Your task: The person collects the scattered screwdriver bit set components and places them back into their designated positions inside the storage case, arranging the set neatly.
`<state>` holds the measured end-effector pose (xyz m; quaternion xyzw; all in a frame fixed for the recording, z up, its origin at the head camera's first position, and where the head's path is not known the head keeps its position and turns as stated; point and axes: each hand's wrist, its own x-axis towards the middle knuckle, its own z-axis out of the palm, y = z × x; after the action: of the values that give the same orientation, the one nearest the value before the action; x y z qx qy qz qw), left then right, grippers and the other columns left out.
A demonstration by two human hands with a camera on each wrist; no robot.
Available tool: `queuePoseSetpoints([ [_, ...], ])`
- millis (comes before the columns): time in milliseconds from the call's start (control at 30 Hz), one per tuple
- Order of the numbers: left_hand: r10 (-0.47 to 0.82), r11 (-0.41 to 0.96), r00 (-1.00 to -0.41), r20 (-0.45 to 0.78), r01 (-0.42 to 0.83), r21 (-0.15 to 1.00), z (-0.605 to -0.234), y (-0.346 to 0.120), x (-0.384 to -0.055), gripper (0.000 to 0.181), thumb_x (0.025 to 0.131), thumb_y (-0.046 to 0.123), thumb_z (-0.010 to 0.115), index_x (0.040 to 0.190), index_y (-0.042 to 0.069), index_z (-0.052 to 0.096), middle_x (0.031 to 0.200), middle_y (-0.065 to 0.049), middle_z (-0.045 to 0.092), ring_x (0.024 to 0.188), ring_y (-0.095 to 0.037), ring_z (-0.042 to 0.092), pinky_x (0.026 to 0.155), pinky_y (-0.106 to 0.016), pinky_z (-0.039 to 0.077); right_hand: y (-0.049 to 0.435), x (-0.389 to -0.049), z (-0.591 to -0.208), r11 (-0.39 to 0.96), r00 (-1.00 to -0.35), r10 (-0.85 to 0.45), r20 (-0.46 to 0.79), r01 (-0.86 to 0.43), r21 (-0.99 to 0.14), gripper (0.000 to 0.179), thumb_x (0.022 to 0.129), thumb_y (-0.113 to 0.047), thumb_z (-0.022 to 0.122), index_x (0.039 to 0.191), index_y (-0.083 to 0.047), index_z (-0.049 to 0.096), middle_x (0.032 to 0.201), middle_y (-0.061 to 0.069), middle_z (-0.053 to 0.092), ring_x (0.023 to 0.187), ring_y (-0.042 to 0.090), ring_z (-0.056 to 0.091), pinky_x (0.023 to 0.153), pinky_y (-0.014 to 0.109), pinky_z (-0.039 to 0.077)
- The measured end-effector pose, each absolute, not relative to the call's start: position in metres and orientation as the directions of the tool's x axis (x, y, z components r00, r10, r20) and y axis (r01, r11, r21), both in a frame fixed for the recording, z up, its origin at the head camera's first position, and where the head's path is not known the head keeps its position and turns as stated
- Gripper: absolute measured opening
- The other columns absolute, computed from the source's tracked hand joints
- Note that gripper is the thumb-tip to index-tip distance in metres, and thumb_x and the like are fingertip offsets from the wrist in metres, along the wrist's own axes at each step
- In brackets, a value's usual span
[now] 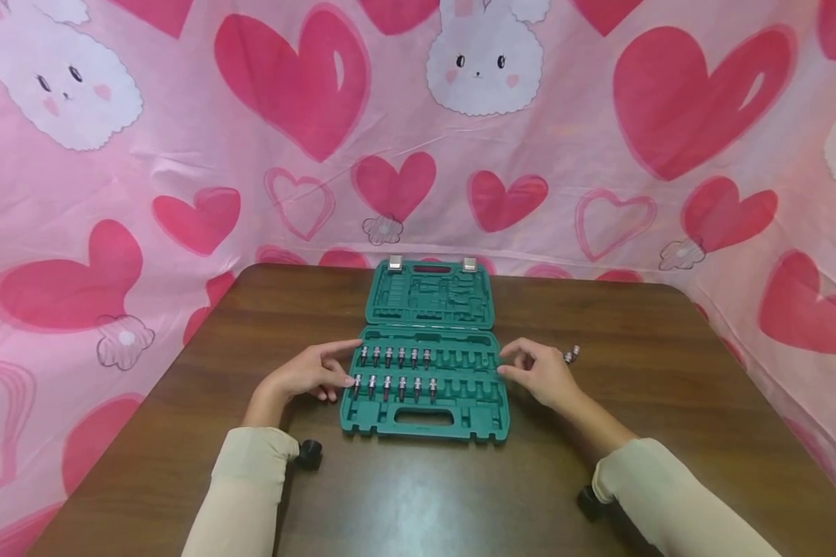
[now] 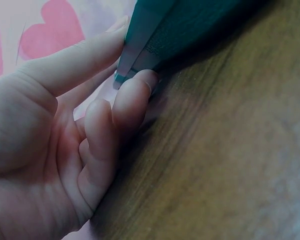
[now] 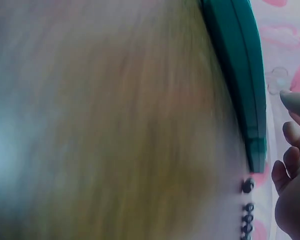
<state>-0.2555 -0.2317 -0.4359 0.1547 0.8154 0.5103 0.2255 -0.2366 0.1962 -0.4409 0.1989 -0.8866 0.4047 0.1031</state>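
Observation:
An open green plastic case (image 1: 460,422) lies on the table, its lid (image 1: 429,316) folded back. Two rows of metal bit sockets (image 1: 402,387) fill the left slots of its lower half; slots on the right are bare. My left hand (image 1: 305,373) rests at the case's left side, the index finger stretched to the upper corner and the thumb touching the edge. In the left wrist view, that thumb (image 2: 85,62) lies along the green wall. Beside the right edge is my right hand (image 1: 539,375), holding nothing, fingers loosely bent; contact with the case is unclear.
More bit sockets (image 1: 572,354) lie on the brown table (image 1: 641,333) behind my right hand, partly hidden; the right wrist view shows several sockets (image 3: 247,219) in a line. Pink cloth (image 1: 404,124) with hearts and rabbits hangs behind the table.

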Motion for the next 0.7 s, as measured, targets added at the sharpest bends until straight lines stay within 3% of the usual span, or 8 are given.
queuePoseSetpoints([
  [100, 0.484, 0.431, -0.850, -0.211, 0.022, 0.902, -0.435, -0.232, -0.255, 0.073, 0.087, 0.020, 0.074, 0.151, 0.020, 0.038, 0.081, -0.014, 0.068, 0.059, -0.025, 0.063, 0.057, -0.035, 0.055, 0.205, -0.237, -0.440, 0.607, -0.903, -0.264, 0.340, -0.429, -0.669, 0.022, 0.081, -0.016, 0.081, 0.098, -0.012, 0.069, 0.064, -0.004, 0.052, 0.055, 0.014, 0.049, 0.050, 0.031, 0.044],
  [167, 0.484, 0.432, -0.849, -0.212, 0.021, 0.902, -0.434, -0.232, -0.255, 0.073, 0.087, 0.020, 0.074, 0.151, 0.020, 0.038, 0.081, -0.014, 0.068, 0.059, -0.025, 0.063, 0.057, -0.035, 0.055, 0.210, -0.238, -0.440, 0.612, -0.903, -0.260, 0.343, -0.429, -0.664, 0.023, 0.081, -0.016, 0.081, 0.099, -0.011, 0.069, 0.063, -0.004, 0.052, 0.055, 0.014, 0.049, 0.070, 0.040, 0.048],
  [233, 0.485, 0.430, -0.848, -0.213, 0.019, 0.902, -0.434, -0.232, -0.256, 0.074, 0.087, 0.020, 0.074, 0.151, 0.020, 0.038, 0.081, -0.014, 0.068, 0.059, -0.025, 0.063, 0.057, -0.035, 0.055, 0.216, -0.240, -0.440, 0.626, -0.905, -0.257, 0.338, -0.422, -0.656, 0.024, 0.081, -0.017, 0.081, 0.100, -0.009, 0.069, 0.063, -0.004, 0.052, 0.054, 0.014, 0.049, 0.082, 0.052, 0.041],
  [333, 0.489, 0.427, -0.846, -0.213, 0.019, 0.904, -0.435, -0.232, -0.256, 0.074, 0.087, 0.020, 0.074, 0.151, 0.020, 0.037, 0.081, -0.014, 0.068, 0.059, -0.024, 0.063, 0.057, -0.035, 0.055, 0.224, -0.241, -0.440, 0.682, -0.913, -0.253, 0.320, -0.403, -0.610, 0.026, 0.081, -0.017, 0.081, 0.101, -0.008, 0.069, 0.064, -0.004, 0.052, 0.055, 0.015, 0.049, 0.082, 0.054, 0.041],
  [400, 0.492, 0.422, -0.844, -0.212, 0.018, 0.906, -0.436, -0.232, -0.256, 0.073, 0.088, 0.019, 0.074, 0.151, 0.020, 0.037, 0.082, -0.014, 0.068, 0.059, -0.024, 0.063, 0.057, -0.036, 0.055, 0.229, -0.242, -0.439, 0.729, -0.921, -0.246, 0.303, -0.382, -0.568, 0.026, 0.081, -0.018, 0.081, 0.102, -0.010, 0.069, 0.067, -0.004, 0.052, 0.058, 0.015, 0.049, 0.065, 0.042, 0.047],
  [467, 0.495, 0.419, -0.843, -0.211, 0.019, 0.908, -0.437, -0.232, -0.256, 0.073, 0.088, 0.019, 0.073, 0.151, 0.020, 0.037, 0.082, -0.015, 0.068, 0.059, -0.024, 0.063, 0.058, -0.036, 0.055, 0.234, -0.244, -0.438, 0.768, -0.927, -0.235, 0.291, -0.361, -0.529, 0.025, 0.082, -0.018, 0.080, 0.103, -0.011, 0.068, 0.069, -0.004, 0.053, 0.061, 0.016, 0.049, 0.052, 0.033, 0.044],
  [700, 0.494, 0.419, -0.843, -0.214, 0.015, 0.908, -0.436, -0.232, -0.256, 0.072, 0.089, 0.018, 0.072, 0.152, 0.020, 0.037, 0.083, -0.014, 0.068, 0.059, -0.024, 0.063, 0.058, -0.035, 0.055, 0.248, -0.249, -0.437, 0.809, -0.939, -0.192, 0.286, -0.316, -0.496, 0.024, 0.081, -0.015, 0.080, 0.101, -0.009, 0.068, 0.071, -0.002, 0.054, 0.065, 0.018, 0.049, 0.055, 0.032, 0.040],
])
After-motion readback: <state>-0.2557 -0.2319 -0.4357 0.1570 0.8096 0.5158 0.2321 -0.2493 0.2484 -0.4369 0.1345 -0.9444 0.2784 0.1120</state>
